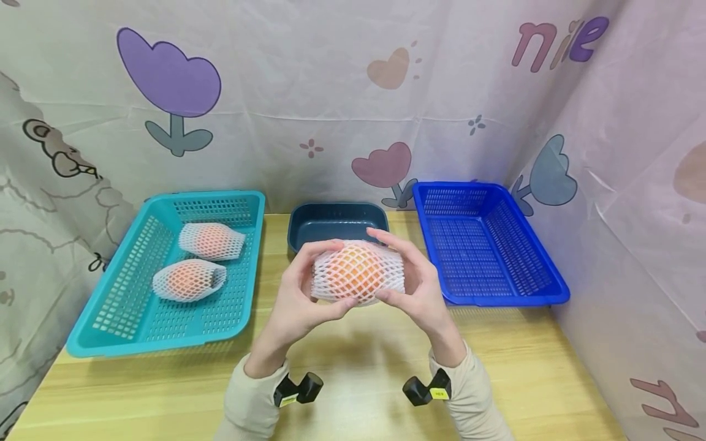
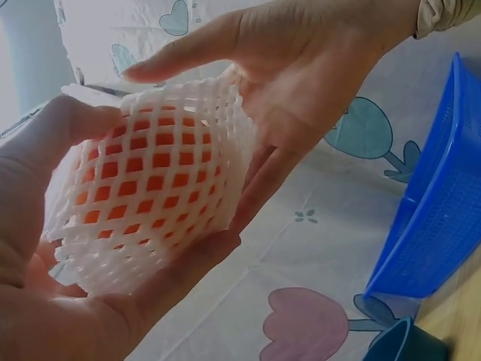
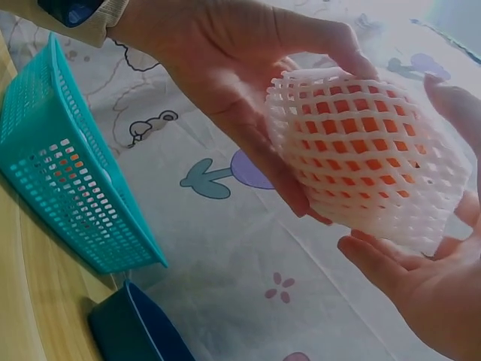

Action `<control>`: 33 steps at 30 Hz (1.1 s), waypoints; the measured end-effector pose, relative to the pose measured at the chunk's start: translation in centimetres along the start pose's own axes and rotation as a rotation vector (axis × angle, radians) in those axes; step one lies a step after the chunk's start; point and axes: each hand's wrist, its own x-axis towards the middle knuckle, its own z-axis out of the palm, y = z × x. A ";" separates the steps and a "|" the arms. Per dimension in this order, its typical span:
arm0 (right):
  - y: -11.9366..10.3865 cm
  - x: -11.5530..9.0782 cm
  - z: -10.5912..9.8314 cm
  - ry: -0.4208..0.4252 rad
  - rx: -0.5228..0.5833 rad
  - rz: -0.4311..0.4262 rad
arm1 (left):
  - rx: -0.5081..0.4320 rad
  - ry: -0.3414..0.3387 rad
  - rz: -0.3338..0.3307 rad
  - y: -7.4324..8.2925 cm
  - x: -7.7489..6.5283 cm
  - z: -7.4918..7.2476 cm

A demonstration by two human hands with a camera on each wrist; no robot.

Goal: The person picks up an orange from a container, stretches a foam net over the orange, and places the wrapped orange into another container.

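Note:
Between both hands, above the table, is a round orange-red fruit [image 1: 357,269] inside a white foam net sleeve [image 2: 161,180]. My left hand [image 1: 298,300] grips its left side, thumb at the lower front and fingers over the top and behind. From the other side my right hand [image 1: 417,288] holds it the same way, its thumb [image 3: 451,105] close to the net. The sleeve's ends bunch out past the fruit toward each palm. Two more fruits in white nets, an upper one [image 1: 212,241] and a lower one [image 1: 189,280], lie in the turquoise basket [image 1: 231,318] at the left.
Behind the hands stands a dark teal bin [image 1: 337,210], partly covered by the held fruit. A blue perforated basket [image 1: 469,251] is at the right. The wooden table [image 1: 353,380] ends at a printed cloth [image 1: 309,79] hanging behind and at both sides.

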 end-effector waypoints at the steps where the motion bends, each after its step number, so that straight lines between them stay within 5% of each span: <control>1: 0.0 -0.1 0.0 0.009 0.001 0.014 | -0.006 -0.008 0.010 0.0 0.0 0.0; 14: -0.1 -0.4 -0.3 -0.009 0.000 0.129 | -0.024 -0.065 0.117 -0.2 0.1 -0.2; 23: -0.2 -0.5 -0.3 0.016 0.004 0.050 | -0.024 -0.032 0.028 -0.2 0.0 -0.1; 33: -0.1 -0.3 0.3 0.131 0.039 -0.047 | -0.274 0.110 -0.050 -2.0 -0.7 2.0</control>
